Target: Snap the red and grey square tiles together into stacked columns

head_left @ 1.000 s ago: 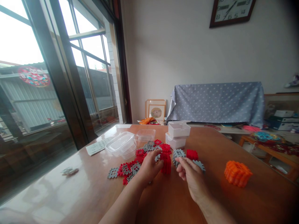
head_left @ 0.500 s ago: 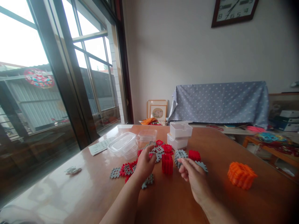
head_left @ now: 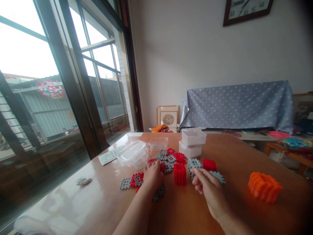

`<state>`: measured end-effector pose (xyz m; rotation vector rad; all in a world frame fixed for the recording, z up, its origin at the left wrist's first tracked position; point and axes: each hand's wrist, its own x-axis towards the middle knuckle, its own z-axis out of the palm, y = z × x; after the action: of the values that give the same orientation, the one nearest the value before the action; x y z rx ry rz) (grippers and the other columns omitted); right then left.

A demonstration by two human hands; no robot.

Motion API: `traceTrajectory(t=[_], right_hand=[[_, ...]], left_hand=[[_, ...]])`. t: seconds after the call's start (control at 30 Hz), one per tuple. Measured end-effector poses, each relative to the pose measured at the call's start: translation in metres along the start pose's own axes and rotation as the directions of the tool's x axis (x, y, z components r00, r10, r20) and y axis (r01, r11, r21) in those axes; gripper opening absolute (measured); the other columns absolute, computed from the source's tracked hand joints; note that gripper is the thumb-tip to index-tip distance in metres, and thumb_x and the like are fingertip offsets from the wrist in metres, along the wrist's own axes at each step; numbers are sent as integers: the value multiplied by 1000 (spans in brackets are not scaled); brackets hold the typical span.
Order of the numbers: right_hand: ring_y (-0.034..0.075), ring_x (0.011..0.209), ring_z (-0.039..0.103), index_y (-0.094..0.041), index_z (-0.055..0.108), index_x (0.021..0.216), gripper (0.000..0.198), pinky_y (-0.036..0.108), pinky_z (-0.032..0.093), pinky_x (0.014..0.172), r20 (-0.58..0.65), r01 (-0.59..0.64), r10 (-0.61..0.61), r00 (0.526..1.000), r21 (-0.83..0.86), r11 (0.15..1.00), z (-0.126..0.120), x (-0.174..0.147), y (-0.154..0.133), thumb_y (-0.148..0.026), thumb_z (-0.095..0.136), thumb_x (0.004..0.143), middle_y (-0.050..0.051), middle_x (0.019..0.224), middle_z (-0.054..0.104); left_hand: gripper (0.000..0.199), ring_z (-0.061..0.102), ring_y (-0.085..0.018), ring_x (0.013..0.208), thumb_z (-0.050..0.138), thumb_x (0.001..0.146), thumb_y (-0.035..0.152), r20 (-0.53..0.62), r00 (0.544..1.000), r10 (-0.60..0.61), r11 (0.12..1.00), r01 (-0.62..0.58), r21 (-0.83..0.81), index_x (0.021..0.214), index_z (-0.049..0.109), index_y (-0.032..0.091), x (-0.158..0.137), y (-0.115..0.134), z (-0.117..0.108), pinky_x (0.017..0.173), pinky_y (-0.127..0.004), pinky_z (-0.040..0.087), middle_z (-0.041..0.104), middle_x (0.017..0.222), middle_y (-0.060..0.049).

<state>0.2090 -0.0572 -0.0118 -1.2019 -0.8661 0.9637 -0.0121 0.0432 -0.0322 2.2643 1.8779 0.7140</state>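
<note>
- A printed paper sheet point(head_left: 110, 156) is seen far left of the hands; its writing cannot be read.
- The left hand point(head_left: 153, 174) is laid palm-down on the loose red and grey tiles point(head_left: 137, 179); its grip cannot be told.
- A red cube point(head_left: 180, 174) is placed upright between the hands, nearer the left.
- A grey cube point(head_left: 194, 165) is pinched by the right hand point(head_left: 210, 189) at its fingertips.
- An orange block point(head_left: 264, 186) is set well right of the right hand.

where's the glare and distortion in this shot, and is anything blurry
Head view: the window is blown out white and throws a bright sheen across the left of the table; wide-lens bending tilts the window frames and darkens the corners; the left hand and right hand look slightly soft, and the orange block stays fairly crisp.
</note>
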Motion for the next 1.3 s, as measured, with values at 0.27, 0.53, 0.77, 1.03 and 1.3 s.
traceTrajectory(t=[0.27, 0.53, 0.77, 1.03, 1.3], right_hand=[[13, 54, 50, -19, 76, 90, 49, 25, 36, 50, 5, 9, -9, 1000, -12, 1000, 1, 0, -1, -65, 73, 77, 0, 65, 63], [14, 52, 51, -18, 76, 87, 48, 26, 36, 48, -5, 24, -24, 1000, -1, 1000, 4, -4, -11, -64, 73, 76, 1, 62, 62], [14, 53, 52, -17, 77, 88, 48, 26, 37, 48, -21, 29, -29, 999, 1, 1000, 3, -3, -12, -64, 73, 76, 2, 63, 63], [14, 53, 52, -17, 77, 87, 47, 26, 39, 49, -28, 42, -42, 999, 3, 999, 3, 1, -7, -63, 73, 77, 2, 63, 64], [14, 54, 51, -18, 76, 87, 44, 26, 39, 50, -17, 40, -40, 999, -3, 999, 2, 5, -2, -61, 71, 79, 0, 64, 62]], left_hand=[[48, 53, -37, 126, 61, 80, 24, 49, 997, -68, 988, 60, 145, 128, 58, 24, 0, 5, -6, 104, -52, 39, 62, 136, -13], [44, 59, -26, 113, 63, 79, 16, -228, 972, 49, 973, -98, -207, 122, 59, 23, 4, 12, -12, 98, -38, 46, 60, 121, -10], [28, 61, -22, 106, 65, 83, 16, -326, 914, 240, 797, -377, -472, 110, 65, 23, -10, 43, -18, 96, -37, 50, 62, 113, -6], [36, 62, -23, 112, 67, 79, 10, -244, 921, 304, 740, -390, -548, 113, 70, 23, -13, 55, -6, 98, -39, 52, 61, 119, -8], [37, 63, -23, 110, 68, 76, 8, -222, 917, 330, 749, -398, -529, 110, 71, 23, -9, 55, -1, 101, -40, 52, 63, 116, -8]])
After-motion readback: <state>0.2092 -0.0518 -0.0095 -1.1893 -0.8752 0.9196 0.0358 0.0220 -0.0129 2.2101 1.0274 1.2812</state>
